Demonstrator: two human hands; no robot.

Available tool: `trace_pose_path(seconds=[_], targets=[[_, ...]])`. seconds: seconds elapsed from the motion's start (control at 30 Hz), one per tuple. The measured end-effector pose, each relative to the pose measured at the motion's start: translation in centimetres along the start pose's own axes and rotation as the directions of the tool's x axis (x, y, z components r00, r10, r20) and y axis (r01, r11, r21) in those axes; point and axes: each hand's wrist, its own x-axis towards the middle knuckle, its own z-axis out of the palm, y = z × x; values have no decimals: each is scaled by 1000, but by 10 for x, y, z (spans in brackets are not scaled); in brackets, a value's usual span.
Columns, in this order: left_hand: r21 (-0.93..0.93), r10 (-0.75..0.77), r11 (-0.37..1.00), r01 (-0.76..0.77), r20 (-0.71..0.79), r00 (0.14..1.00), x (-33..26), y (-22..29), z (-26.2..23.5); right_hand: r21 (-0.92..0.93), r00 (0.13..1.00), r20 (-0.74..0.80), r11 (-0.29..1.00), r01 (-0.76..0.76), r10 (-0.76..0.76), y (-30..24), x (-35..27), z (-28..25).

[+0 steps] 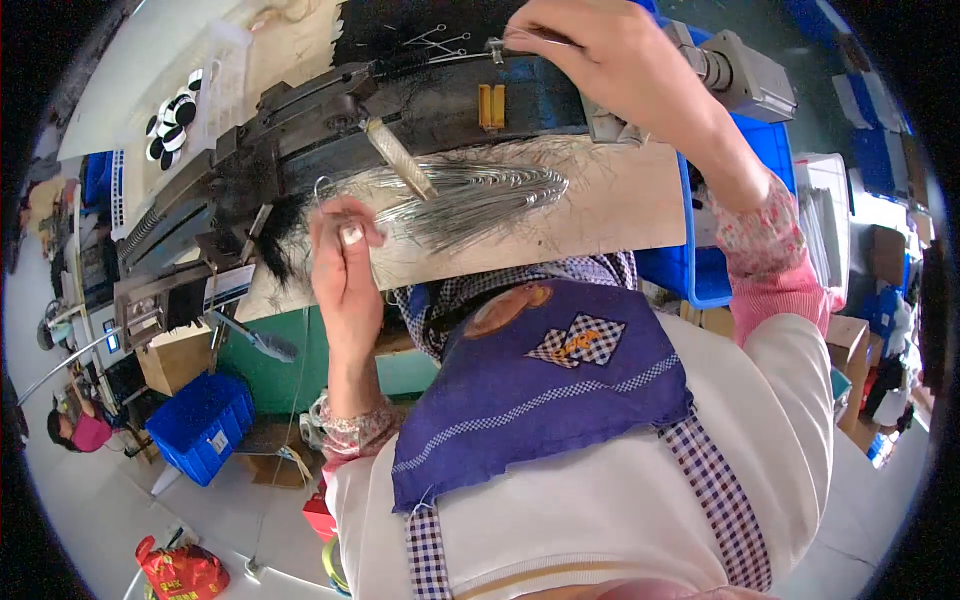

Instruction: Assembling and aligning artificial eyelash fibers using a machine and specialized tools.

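Thin silvery wire loops (pixel 470 200) are fanned in a bundle on the pale wooden counter (pixel 620 210), kept within easy reach. One loop is pinched by the left hand (pixel 345 260), fingers together. The right hand (pixel 600 60) is closed, seemingly on wire, at the dark metal machine (pixel 300 130).

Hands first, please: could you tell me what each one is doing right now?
Left hand: closed, pinching a wire from the bundle.
Right hand: closed on the machine.
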Motion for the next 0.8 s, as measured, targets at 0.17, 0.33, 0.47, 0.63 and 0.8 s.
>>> trace_pose_path(seconds=[0.17,0.33,0.47,0.63,0.8], targets=[[-452,-318,823,343,133,939,11,15,47,-285,990,117,953,104,-73,4,12,38],[-778,-343,400,485,364,866,24,52,46,-326,969,208,925,197,-134,5,19,52],[-898,-207,-197,393,430,879,43,66,-9,-319,967,227,930,183,-112,1,15,48],[-999,-223,52,2,-10,975,5,7,-48,-178,980,173,975,129,-98,-12,14,40],[124,-21,991,-42,469,883,48,48,4,-390,923,296,913,-120,247,32,65,68]])
